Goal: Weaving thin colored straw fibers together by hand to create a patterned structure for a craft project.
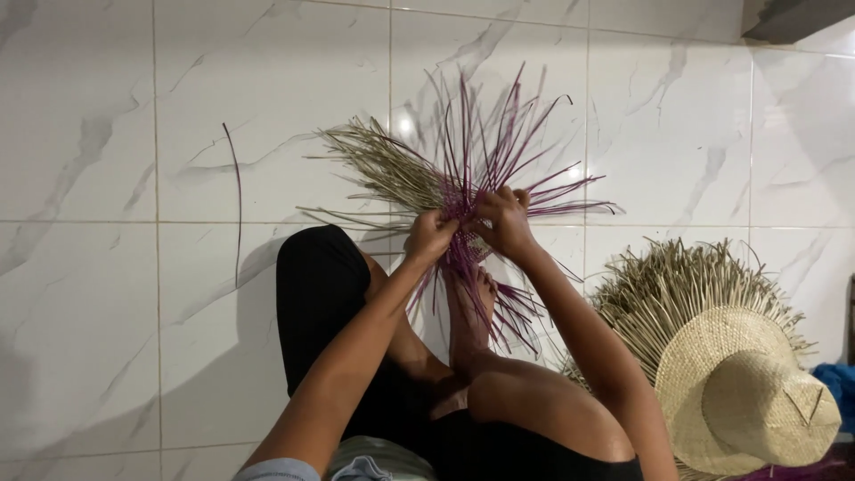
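Head view, looking straight down: I watch two hands meet over a half-woven piece of straw work [463, 209] held above the white marbled tile floor [107, 294]. The left hand [430, 236] is closed in a fist on the woven middle, apparently to pin the crossings so they do not slip; the right hand [505, 220] is curled tight on the same spot from the other side, fingers pinching purple strands [508, 147] where they enter the weave. Loose ends fan outward because only the centre is bound: pale natural straw [378, 160] sprays up and to the left, purple fibres shoot upward and trail down past a bare foot [472, 312], which lies under the piece and may be steadying it, though I cannot tell if it touches. One stray purple strand [238, 205] lies alone on the tiles, well apart to the left. Off to the right, near the person's forearm, a finished straw hat [748, 392] sits on a round mat of unfinished straw [677, 285], parked clear of the working hands. A bit of blue cloth [842, 383] shows at the frame's edge.
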